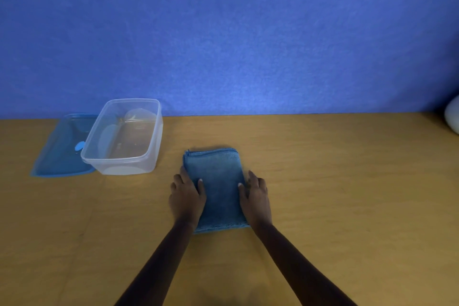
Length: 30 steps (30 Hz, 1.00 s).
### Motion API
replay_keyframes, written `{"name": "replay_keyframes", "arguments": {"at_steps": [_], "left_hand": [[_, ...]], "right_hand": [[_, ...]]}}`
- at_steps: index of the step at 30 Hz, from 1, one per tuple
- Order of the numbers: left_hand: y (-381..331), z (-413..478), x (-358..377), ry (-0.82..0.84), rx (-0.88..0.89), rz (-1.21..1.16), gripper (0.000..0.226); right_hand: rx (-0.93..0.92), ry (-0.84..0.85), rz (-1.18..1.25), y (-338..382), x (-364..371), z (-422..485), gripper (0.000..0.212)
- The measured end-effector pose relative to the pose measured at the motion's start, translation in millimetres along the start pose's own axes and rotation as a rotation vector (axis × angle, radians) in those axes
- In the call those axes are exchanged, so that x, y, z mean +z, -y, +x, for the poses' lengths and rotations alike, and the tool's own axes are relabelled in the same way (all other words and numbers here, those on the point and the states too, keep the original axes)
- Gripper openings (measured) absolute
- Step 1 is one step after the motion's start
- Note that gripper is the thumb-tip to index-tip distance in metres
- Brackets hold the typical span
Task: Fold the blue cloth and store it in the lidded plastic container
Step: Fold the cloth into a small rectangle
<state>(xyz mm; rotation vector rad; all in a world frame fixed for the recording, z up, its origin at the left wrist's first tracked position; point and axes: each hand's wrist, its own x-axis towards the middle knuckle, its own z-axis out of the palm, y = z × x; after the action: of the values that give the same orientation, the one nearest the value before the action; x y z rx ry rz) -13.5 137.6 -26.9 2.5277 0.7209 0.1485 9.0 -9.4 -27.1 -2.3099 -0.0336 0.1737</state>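
Observation:
The blue cloth (218, 181) lies folded into a narrow rectangle on the wooden table (323, 181), long side running away from me. My left hand (186, 196) rests on its left edge and my right hand (255, 197) on its right edge, thumbs on top of the cloth, fingers down along the sides. To the left at the back stands the clear plastic container (124, 156), open and empty. Its blue lid (62, 151) lies flat on the table just left of it, partly tucked behind the container.
A blue wall (223, 32) rises right behind the table's far edge. A white rounded object (453, 117) shows at the far right edge. Bare tabletop stretches between the cloth and the container.

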Motion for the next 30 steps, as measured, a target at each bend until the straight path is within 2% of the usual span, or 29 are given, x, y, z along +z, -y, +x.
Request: {"name": "replay_keyframes", "arguments": {"at_steps": [4,9,15,22,30], "left_hand": [[-2.8,1.8,0.1,0.029,-0.131,-0.017,0.046],[-4.4,-4.3,3.3,0.004,-0.14,-0.14,0.039],[-32.5,-8.6,7.9,-0.03,-0.049,-0.238,0.036],[-87.9,-9.3,18.1,0.008,0.027,-0.298,0.039],[-143.5,-16.4,48.5,0.224,0.11,-0.457,0.037]], "right_hand": [[0.1,0.033,0.056,2.5,1.2,-1.3,0.046],[0.126,0.041,0.118,-0.8,-5.2,-0.7,0.041],[0.093,-0.018,0.132,-8.2,-30.0,4.9,0.038],[0.082,-0.127,0.106,-31.2,-75.4,18.2,0.037],[0.152,-0.254,0.064,-68.9,-130.5,27.7,0.037]]}}
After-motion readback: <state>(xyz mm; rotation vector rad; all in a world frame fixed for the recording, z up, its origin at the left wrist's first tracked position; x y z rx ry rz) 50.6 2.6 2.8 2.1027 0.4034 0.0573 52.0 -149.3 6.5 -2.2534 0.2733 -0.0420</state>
